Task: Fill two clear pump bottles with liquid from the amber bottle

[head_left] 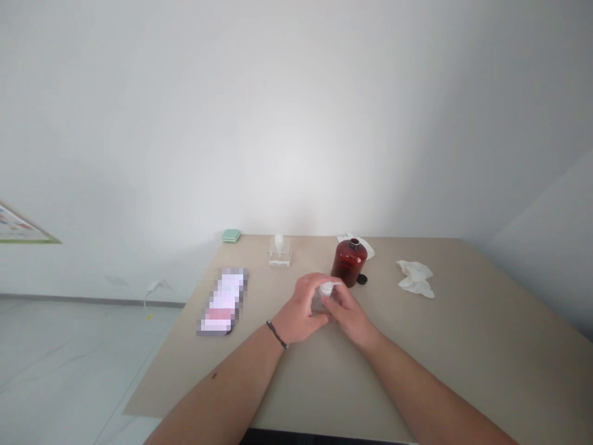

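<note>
Both hands close round a small clear bottle with a white pump top (pixel 327 288), in the middle of the table. My left hand (pixel 301 309) wraps its left side, with the thumb low in front and the fingers over the far side. At the pump top, my right hand (pixel 349 315) has its thumb against the near side of the bottle; its other fingers are partly hidden. Just behind the right hand stands a dark red-brown bottle (pixel 349 262) with an uncapped neck. A black cap (pixel 362 280) lies beside its base.
A similar clear square bottle with a white pump (pixel 280 252) stands farther back on the table (pixel 445 346). A phone with a blurred screen (pixel 223 301) lies at left, and a green case (pixel 230 235) sits at the back corner. Crumpled tissue (pixel 416 278) is at right. A wall closes off the back.
</note>
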`<state>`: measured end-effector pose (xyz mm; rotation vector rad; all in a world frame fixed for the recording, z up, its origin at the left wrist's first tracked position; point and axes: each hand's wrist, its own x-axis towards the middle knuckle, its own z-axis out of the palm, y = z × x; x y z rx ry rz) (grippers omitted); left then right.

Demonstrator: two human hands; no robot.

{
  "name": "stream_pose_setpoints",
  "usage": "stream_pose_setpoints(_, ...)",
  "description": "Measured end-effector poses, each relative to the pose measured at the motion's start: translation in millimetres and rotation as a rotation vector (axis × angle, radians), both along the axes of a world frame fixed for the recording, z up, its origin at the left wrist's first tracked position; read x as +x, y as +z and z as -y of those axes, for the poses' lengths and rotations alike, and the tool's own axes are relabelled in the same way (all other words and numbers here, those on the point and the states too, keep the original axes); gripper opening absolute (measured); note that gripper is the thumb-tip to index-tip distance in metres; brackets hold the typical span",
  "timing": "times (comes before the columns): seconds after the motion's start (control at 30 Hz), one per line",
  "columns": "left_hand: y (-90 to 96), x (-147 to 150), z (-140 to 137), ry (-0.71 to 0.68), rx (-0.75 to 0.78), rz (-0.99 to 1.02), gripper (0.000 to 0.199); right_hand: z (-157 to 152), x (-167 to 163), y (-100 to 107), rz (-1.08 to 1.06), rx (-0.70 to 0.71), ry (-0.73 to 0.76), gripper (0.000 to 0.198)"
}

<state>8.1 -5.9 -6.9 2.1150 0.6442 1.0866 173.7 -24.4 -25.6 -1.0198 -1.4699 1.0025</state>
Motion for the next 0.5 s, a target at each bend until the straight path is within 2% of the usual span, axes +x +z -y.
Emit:
stream_pose_setpoints(0.2, -5.2, -1, 0, 0.013, -0.066, 0.032, 0.074, 3, 0, 6, -0.021, -0.014, 0.01, 0.033)
stream_pose_setpoints(0.5, -11.4, 0, 0, -0.001, -0.118, 0.066, 0.074, 2, -1, 3, -0.043, -0.002, 0.015, 0.038)
